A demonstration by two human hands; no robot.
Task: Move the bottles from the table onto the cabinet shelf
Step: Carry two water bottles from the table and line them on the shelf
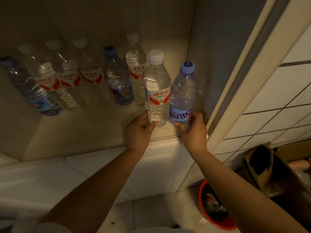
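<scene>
Setting two bottles upright at frame centre, on the shelf [94, 130] front edge: left hand [140, 130] grips the white-cap bottle [157, 91], right hand [193, 130] grips the purple-cap bottle [182, 95]. Seven bottles [70, 78] already line the upper left. Table out of view; remainder unknown.

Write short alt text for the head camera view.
Left hand grips a white-capped bottle and right hand a purple-capped bottle, both at the front of a cabinet shelf holding a row of other bottles.
</scene>
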